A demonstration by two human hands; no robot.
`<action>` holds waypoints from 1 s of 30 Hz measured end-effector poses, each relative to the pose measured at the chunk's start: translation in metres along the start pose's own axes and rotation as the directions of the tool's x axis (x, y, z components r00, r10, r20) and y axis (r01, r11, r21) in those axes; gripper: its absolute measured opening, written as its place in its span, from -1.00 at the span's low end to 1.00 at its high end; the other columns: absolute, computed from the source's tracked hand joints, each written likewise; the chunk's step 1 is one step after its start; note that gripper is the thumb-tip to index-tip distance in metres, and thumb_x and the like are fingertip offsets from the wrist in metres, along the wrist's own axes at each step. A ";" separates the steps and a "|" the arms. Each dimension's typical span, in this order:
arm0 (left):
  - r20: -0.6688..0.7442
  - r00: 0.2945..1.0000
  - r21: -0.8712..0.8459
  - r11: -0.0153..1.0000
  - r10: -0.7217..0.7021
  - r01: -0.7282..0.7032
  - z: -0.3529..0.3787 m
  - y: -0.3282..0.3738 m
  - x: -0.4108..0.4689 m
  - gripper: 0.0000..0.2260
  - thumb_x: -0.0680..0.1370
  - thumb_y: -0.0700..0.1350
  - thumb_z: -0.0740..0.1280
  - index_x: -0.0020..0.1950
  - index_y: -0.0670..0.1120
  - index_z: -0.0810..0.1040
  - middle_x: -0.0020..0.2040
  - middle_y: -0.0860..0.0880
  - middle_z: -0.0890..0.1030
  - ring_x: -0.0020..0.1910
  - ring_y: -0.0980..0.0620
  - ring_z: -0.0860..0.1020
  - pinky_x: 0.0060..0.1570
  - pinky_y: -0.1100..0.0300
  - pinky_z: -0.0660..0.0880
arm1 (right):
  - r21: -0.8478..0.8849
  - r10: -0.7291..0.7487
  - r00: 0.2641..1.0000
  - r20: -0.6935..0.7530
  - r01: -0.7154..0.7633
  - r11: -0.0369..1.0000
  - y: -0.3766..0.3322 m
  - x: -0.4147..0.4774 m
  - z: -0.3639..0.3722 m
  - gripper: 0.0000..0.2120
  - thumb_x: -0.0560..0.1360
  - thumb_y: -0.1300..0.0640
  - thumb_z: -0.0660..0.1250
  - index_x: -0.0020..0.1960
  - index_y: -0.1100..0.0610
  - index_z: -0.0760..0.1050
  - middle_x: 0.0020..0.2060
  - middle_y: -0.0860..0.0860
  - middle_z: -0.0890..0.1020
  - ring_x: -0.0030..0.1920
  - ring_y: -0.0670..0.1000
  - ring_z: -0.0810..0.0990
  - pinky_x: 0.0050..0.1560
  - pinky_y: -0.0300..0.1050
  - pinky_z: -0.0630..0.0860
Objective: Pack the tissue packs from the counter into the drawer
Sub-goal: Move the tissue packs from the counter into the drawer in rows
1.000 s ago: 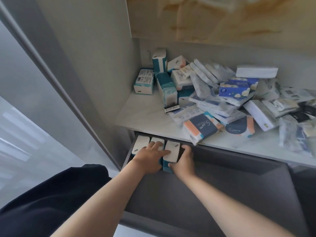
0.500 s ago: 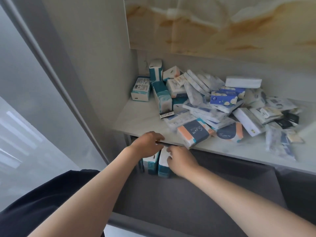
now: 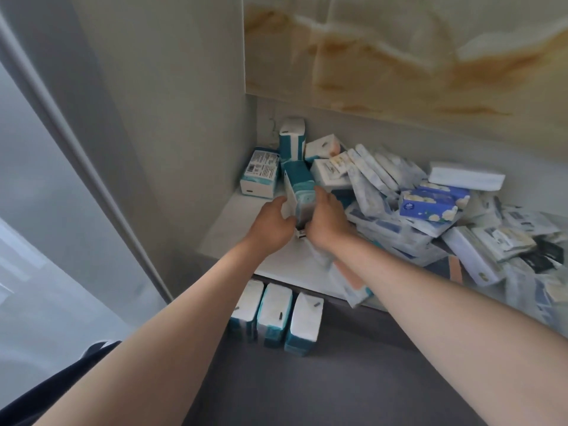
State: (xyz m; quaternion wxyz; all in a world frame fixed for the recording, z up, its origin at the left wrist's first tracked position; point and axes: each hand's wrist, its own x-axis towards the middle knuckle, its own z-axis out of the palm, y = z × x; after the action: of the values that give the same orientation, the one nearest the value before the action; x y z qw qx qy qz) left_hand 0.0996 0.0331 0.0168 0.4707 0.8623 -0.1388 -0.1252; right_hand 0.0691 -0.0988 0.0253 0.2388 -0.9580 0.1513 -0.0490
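Hands up out of the drawer (image 3: pixel 338 379) now. Left hand (image 3: pixel 272 224) and right hand (image 3: pixel 327 221) clasp a teal pack (image 3: pixel 299 186) at the counter (image 3: pixel 233 229) above it, fingers (image 3: pixel 322 196) curled round. Three packs (image 3: pixel 275 315) stand inside; fourth likely next.

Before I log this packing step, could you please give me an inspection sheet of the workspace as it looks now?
Surface: white counter, bare at its left end; open grey drawer below it.
Job's things: teal pack at the pile's left edge, between both hands; three packs standing side by side at the drawer's back left.
Clutter: loose pile of packs across the counter's right.
Hands: left hand and right hand grip the teal pack's sides.
Cables: nothing seen.
Surroundings: grey wall on the left, marbled panel above.
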 end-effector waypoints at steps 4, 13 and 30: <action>0.116 0.993 -0.097 0.995 -0.003 0.014 -0.006 0.004 0.013 -0.53 0.53 -0.32 0.26 0.45 -0.11 0.36 0.24 0.02 0.47 0.31 0.02 0.45 0.08 0.35 0.34 | 0.114 -0.014 1.000 -0.020 0.017 0.993 -0.006 0.014 0.016 -0.12 0.44 0.27 0.40 0.61 0.10 -0.02 0.50 0.16 0.26 0.47 0.16 0.29 0.44 0.10 0.32; -0.026 1.000 -0.253 0.967 0.002 -0.009 -0.024 -0.018 -0.001 -0.46 0.41 -0.27 0.37 0.38 -0.01 0.42 0.09 0.05 0.56 0.09 0.09 0.56 0.04 0.38 0.49 | 0.455 -0.046 0.998 0.045 0.020 0.890 -0.019 0.012 0.024 -0.34 0.43 0.45 0.36 0.44 -0.01 0.40 0.33 -0.02 0.43 0.29 -0.05 0.45 0.24 -0.36 0.35; -0.202 0.964 0.090 0.984 0.171 -0.155 -0.071 0.002 -0.092 -0.42 0.42 -0.09 0.50 0.40 0.10 0.40 0.17 0.03 0.41 0.05 0.08 0.50 0.01 0.29 0.40 | 0.488 -0.350 0.930 0.109 0.257 0.835 -0.042 -0.087 -0.006 0.04 0.34 0.17 0.58 0.58 -0.16 0.00 0.42 -0.03 0.38 0.33 -0.06 0.43 0.27 -0.15 0.42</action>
State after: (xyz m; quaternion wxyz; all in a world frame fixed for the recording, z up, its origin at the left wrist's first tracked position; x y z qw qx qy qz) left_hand 0.0380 0.1203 0.0637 0.4593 0.8730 -0.1635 0.0107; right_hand -0.0033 -0.0387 0.0489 0.4640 -0.8843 -0.0434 -0.0276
